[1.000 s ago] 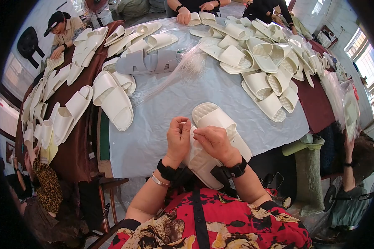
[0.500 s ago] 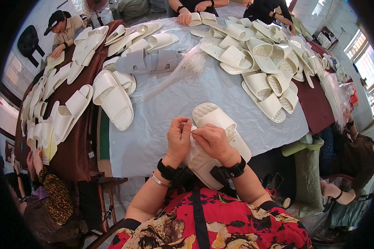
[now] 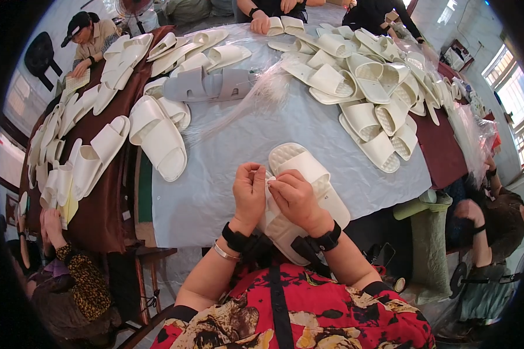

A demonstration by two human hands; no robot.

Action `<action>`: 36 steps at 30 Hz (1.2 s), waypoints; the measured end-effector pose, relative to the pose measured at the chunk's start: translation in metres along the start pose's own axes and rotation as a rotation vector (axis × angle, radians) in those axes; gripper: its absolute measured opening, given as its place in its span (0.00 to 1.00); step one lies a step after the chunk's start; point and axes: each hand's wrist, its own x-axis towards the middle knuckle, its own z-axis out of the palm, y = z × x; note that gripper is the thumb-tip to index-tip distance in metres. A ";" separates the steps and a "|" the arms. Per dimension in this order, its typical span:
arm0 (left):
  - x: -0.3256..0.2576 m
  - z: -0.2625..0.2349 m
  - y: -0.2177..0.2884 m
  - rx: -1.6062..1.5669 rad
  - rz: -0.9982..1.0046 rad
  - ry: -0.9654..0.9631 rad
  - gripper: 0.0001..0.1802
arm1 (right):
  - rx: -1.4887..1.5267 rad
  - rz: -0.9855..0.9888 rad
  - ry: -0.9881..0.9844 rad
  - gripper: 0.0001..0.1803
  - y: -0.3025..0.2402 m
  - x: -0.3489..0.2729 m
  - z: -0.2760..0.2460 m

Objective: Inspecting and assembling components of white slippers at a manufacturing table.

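My left hand and my right hand meet over the near edge of the table, fingertips pinched close together. Whatever lies between those fingertips is too small to make out. Beneath and beside them rests a cream slipper with a broad strap and a dimpled footbed. A second cream slipper lies against it, nearer to me, partly hidden by my right hand and wrist. Farther up the table is a bundle of thin clear plastic strands, next to a pair of grey slippers.
Cream slippers are heaped at the right and lined along the left. One pair stands left of centre. A pale blue sheet covers the middle of the table. Co-workers sit around the edges. A green padded roll stands at the right.
My two hands stay nearly in place, still pinched together. At the right edge a co-worker's hand has risen; the far right co-worker's arms have shifted too.
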 end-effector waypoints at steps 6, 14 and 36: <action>0.001 0.003 0.004 0.002 0.018 0.033 0.08 | -0.057 0.032 0.001 0.08 -0.005 -0.002 0.003; 0.001 0.003 0.001 0.003 0.000 0.039 0.07 | -0.129 0.011 -0.031 0.09 -0.008 -0.002 0.006; 0.012 -0.033 0.012 -0.089 -0.085 0.297 0.10 | -0.288 0.057 0.058 0.16 -0.007 -0.011 -0.058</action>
